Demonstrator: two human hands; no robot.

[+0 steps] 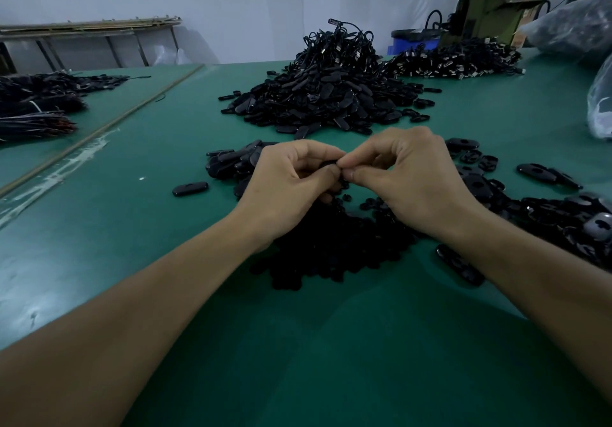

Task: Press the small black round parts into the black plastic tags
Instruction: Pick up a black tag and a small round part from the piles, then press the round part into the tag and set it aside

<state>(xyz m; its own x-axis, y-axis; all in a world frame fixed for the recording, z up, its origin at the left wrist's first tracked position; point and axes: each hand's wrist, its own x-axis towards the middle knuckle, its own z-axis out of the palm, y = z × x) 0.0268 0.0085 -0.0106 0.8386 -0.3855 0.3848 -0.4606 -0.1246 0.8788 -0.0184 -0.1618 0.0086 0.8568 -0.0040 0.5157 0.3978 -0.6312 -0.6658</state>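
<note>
Fingers (pixel 331 173) of both hands are curled and meet tip to tip just above the far edge of the heap of small round parts (pixel 331 251), which serves as my reference mark. My left hand (pixel 291 181) grips a black plastic tag (pixel 328 163) between thumb and forefinger; only a sliver of it shows. My right hand (pixel 407 175) pinches narrowly at the same tag, thumb and forefinger closed on it. Whether a round part sits under those tips I cannot tell; they hide it.

Both forearms pass on either side of the heap. Right of the heap, touching it, lies a spread of loose tags (pixel 563 221), holes upward. Left of the heap and behind my left hand lies a smaller cluster of tags (pixel 231 161), with a single tag (pixel 190 189) apart from it on the green table mat (pixel 149 244). Well beyond the heap stands a large mound of tags (pixel 324 98), topped with cords. Far right of that lies a pile of black cables with metal plugs (pixel 457 59). Far left of the heap lie bundled cables (pixel 36 102). Clear bags (pixel 599 105) sit at the right edge.
</note>
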